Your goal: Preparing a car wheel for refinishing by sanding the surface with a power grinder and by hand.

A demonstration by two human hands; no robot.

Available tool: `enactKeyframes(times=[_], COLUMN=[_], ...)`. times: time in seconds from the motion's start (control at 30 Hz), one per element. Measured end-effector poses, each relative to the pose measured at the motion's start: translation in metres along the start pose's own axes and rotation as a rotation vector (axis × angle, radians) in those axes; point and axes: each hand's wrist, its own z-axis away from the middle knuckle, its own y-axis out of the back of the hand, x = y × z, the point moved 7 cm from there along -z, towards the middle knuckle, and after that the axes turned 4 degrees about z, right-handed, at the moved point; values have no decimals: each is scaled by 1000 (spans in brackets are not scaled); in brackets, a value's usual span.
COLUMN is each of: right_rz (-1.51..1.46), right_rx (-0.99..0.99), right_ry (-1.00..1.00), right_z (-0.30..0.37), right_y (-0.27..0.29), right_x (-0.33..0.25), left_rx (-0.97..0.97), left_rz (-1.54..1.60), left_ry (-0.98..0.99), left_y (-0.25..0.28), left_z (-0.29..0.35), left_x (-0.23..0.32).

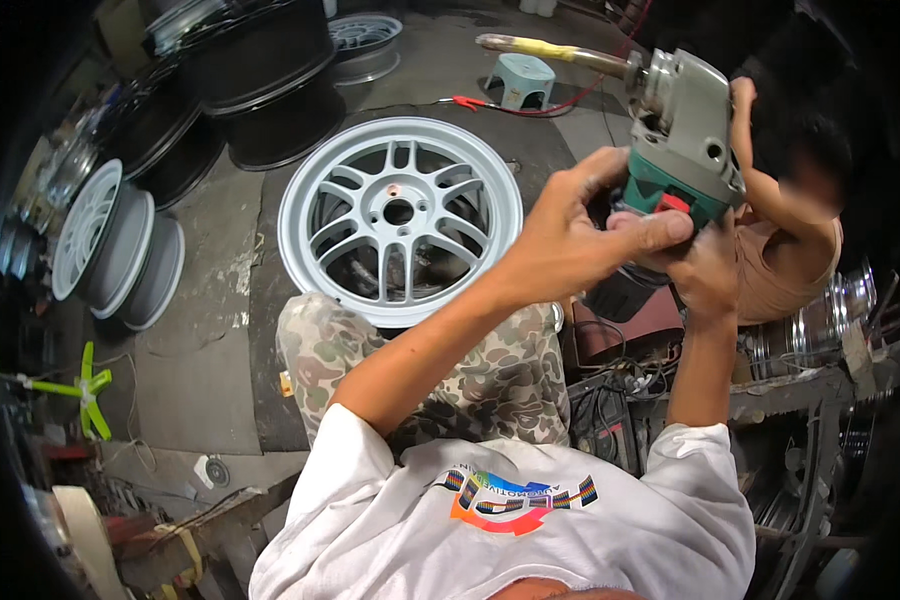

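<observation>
An angle grinder (685, 110) with a grey metal head, green body and red button is raised at the upper right. A rod-like side handle (560, 50), partly wrapped in yellow, sticks out from its head to the left. My left hand (580, 225) is closed around the body's left side, its thumb beside the red button. From below and the right, my right hand (708, 265) grips the same body; its fingers are mostly hidden. Beyond my knees a pale grey multi-spoke wheel rim (400, 210) lies face up, apart from both hands.
Dark rims (260, 80) are stacked at the upper left, with grey rims (120, 245) below them. A pale stool (522, 82) stands beyond the wheel, near a red hose (470, 102). Another person (785, 230) sits close on the right. A cluttered metal bench (770, 400) and cables stand at lower right.
</observation>
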Motion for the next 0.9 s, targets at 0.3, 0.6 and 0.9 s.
enactKeyframes(times=[0.3, 0.6, 0.9], right_rz=[290, 16, -968], right_rx=[185, 200, -24], right_ry=[243, 199, -394], right_z=[25, -5, -64], right_y=[-16, 2, -54], right_x=[-23, 5, 169], left_rx=[114, 15, 965], left_rz=[177, -450, -1441], left_ry=[-141, -274, 353], left_y=[2, 26, 398], left_z=[11, -18, 78], left_x=[-1, 26, 19])
